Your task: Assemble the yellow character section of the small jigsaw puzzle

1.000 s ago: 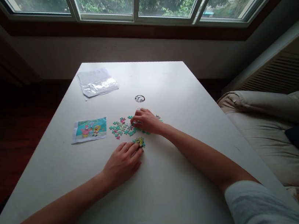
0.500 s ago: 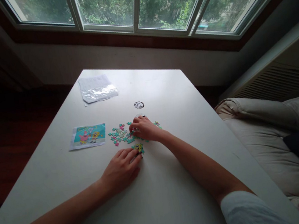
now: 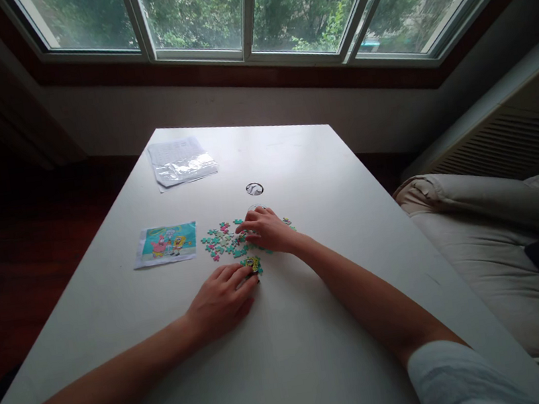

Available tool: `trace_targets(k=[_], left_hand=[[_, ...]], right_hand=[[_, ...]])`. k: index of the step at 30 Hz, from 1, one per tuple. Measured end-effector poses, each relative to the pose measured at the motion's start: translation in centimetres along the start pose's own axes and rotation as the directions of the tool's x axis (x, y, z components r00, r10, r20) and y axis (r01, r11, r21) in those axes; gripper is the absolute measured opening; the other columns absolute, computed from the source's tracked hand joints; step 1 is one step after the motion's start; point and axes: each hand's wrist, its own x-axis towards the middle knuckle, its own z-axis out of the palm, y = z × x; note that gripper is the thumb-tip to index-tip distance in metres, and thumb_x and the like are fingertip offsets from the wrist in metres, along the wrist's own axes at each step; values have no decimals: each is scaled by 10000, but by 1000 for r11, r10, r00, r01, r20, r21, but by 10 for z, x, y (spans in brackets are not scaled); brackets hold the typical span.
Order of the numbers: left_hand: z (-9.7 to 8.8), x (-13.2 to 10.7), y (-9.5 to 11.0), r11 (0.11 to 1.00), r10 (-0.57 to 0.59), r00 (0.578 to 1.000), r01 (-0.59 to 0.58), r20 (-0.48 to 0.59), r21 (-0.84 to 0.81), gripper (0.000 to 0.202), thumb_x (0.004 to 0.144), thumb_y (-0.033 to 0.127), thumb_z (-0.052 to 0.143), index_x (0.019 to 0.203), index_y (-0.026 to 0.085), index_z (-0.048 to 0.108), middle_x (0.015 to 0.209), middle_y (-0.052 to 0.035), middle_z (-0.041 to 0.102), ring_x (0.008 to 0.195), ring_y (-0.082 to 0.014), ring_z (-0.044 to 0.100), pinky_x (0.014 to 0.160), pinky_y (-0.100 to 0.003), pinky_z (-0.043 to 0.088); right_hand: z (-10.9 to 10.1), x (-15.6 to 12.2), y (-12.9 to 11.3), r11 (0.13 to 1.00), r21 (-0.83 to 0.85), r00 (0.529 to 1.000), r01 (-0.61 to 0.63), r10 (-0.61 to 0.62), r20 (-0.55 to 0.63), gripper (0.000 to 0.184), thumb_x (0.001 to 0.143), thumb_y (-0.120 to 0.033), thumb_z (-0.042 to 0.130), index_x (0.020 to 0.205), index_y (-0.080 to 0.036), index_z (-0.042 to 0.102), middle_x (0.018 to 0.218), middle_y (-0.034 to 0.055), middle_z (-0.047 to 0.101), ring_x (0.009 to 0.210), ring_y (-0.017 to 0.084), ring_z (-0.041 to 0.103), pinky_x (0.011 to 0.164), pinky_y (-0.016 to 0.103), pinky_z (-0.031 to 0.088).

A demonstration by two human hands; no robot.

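Note:
Jigsaw pieces (image 3: 222, 242), mostly teal with some pink, lie scattered at the middle of the white table (image 3: 307, 330). My right hand (image 3: 271, 230) reaches over their right side, fingers apart and slightly curled; some pieces are hidden under it. Nearer to me is a small joined cluster of puzzle pieces (image 3: 254, 263) with yellow and dark parts. My left hand (image 3: 225, 296) lies palm down with its fingers stretched out, the fingertips touching the cluster's left and lower edge. A cartoon picture sheet (image 3: 168, 245) is left of the loose pieces.
Papers in a clear plastic sleeve (image 3: 182, 162) lie at the far left of the table. A round cable hole (image 3: 254, 189) is set in the tabletop beyond my right hand. To the right stands a beige sofa (image 3: 461, 248), and windows (image 3: 193, 12) are ahead.
The fingers of my right hand have spread a little over the pieces. My left hand stays at the cluster. The whole view has shifted slightly.

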Motion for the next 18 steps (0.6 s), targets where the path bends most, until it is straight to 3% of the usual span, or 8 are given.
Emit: trace_targets(k=[5,13,18], left_hand=[[2,0,-3,1000,-7,1000,7,-10,0,360,964,230,507,1312,198,590,1342,-121,606,1257,-273,536,1058,-460,458],[1,1,-3,999,-38,999,38,-35,12,372,946,207,526,1311,208,599,1324,-121,621,1239,-277,551,1042,-468,467],[2,1,-7,999,-46,998,46,-39,10,368,947,207,518,1305,199,605,1317,-130,621,1247,-289,542,1052,-488,464]], right_hand=[[-1,1,0,1000,-1,1000,7,-7,0,154,934,-327,654,1062,-303,735,1046,72,620,1034,239,469,940,376,317],[-3,3,-3,997,-24,995,-70,71,67,156,867,-299,703,998,-222,668,1081,85,609,1045,247,484,908,361,338],[-4,1,-7,999,36,1000,-5,4,13,28,888,-201,646,909,-207,630,966,59,668,988,226,528,890,352,333]])
